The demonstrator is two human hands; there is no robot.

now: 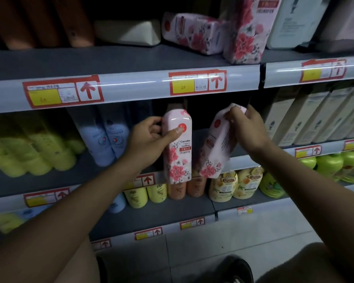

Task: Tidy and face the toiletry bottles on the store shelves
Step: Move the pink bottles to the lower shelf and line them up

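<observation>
- On the middle shelf (131,160), at its front edge, two pink floral bottles are being handled, one in each hand.
- Left hand (149,135) wraps around the upright pink bottle (177,148), thumb across the front label and fingers curled behind its left side; the bottle stands straight with its "Camellia" label facing out.
- Right hand (247,125) pinches the top of the tilted pink bottle (217,144), fingers curled over its shoulder; this one leans to the right at its top, its side panel turned forward, not its front.
- Progress looks partial: the upright bottle seems all but faced, while the tilted one needs to be stood up and turned label-out.
- Work plainly remains on the upper shelf (131,58), where one matching floral bottle (192,31) lies on its side and another floral bottle (247,33) leans against it.
- Neighbouring stock looks more orderly: pale blue bottles (104,139) and yellow-green bottles (35,150) to the left, cream boxes (315,115) to the right, yellow and orange bottles (192,188) on the shelf below.
- Both held bottles are tall, flat-sided and glossy, pale pink with red and pink blossoms near the base and a red round mark near the top; the sleek wrap would probably slip in a loose hold.
- Lighting is dim, so smaller print cannot be read.
</observation>
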